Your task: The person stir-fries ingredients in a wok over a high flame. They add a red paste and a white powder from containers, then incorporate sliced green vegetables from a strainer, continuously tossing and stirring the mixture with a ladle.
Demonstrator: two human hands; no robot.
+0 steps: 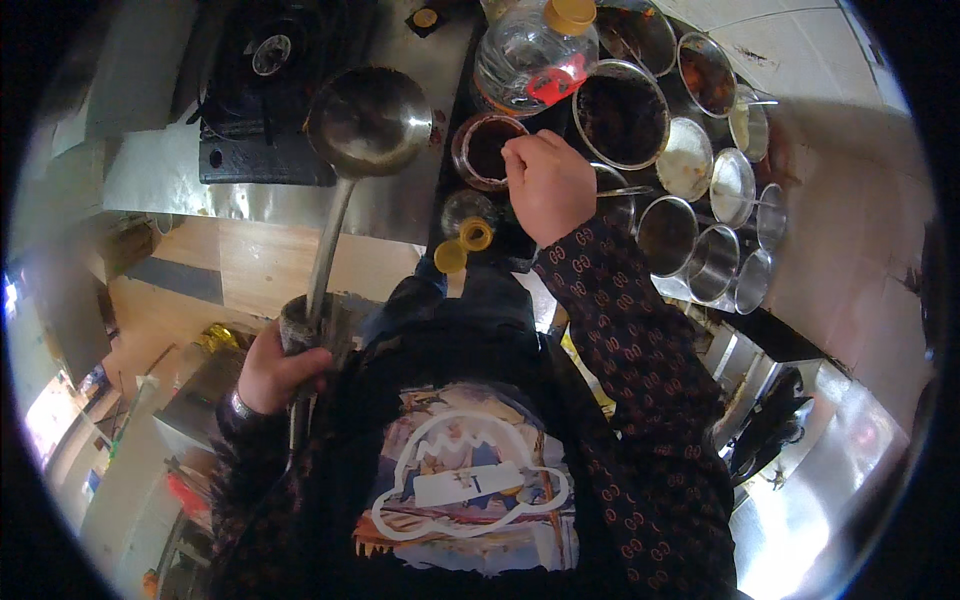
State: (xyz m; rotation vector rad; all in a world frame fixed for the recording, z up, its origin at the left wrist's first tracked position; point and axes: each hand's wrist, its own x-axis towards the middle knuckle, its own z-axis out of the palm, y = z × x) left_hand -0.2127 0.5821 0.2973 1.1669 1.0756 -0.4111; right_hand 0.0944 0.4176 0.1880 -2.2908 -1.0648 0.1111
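Note:
My left hand point(275, 372) is closed around the handle of a long metal ladle point(335, 230), at a thicker grey part of it. The ladle's wide round bowl point(370, 120) hangs over the steel counter beside the stove, with no food visible in it. My right hand point(552, 185) reaches over the rim of an open glass jar point(487, 150) of dark red contents. Its fingers are curled together, and whatever they may pinch is hidden. Just below that jar stands a clear bottle point(470, 215) with its yellow flip cap point(452, 256) open.
Several round metal containers of seasonings point(668, 235) crowd the right side, with a spoon point(625, 190) among them. A large clear plastic jug point(520, 60) with an orange cap rises behind the jar. To the left is a black stove point(262, 150) on a steel counter point(160, 185).

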